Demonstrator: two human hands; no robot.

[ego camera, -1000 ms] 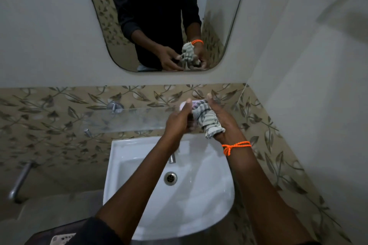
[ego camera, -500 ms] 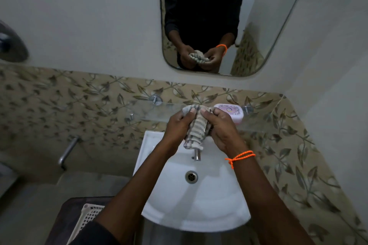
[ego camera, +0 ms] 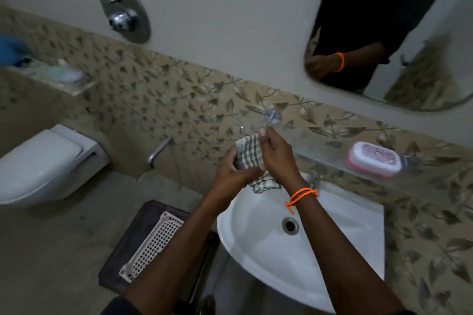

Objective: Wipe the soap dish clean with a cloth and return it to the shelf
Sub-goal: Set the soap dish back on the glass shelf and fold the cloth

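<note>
Bathroom shot, pretty dim and a bit blurry. Biggest thing is the wall: plain white up top, leaf-pattern tile band (ego camera: 179, 100) below it. White wall-hung toilet (ego camera: 43, 163) sits at the far left with its lid down. White washbasin (ego camera: 320, 250) takes up the lower right, drain in the middle, both forearms reaching over it. A mirror (ego camera: 399, 33) hangs upper right and shows a person in a dark top. On the floor left of the basin there's a dark mat (ego camera: 122, 258) with a white perforated basket (ego camera: 153, 243) lying on it. Round chrome shower mixer plate (ego camera: 124, 11) is on the wall upper left.

A clear glass shelf (ego camera: 332, 158) runs along the tile above the basin, and the soap dish (ego camera: 374, 158), white with a pink base, lid closed, sits on it toward the right, well apart from the hands.

Both hands are bunched together over the basin's back edge. The left hand (ego camera: 231, 174) grips the checked cloth (ego camera: 249, 155) from below, the right hand (ego camera: 277, 155), with an orange cord on its wrist, pinches the same cloth from the top.
</note>
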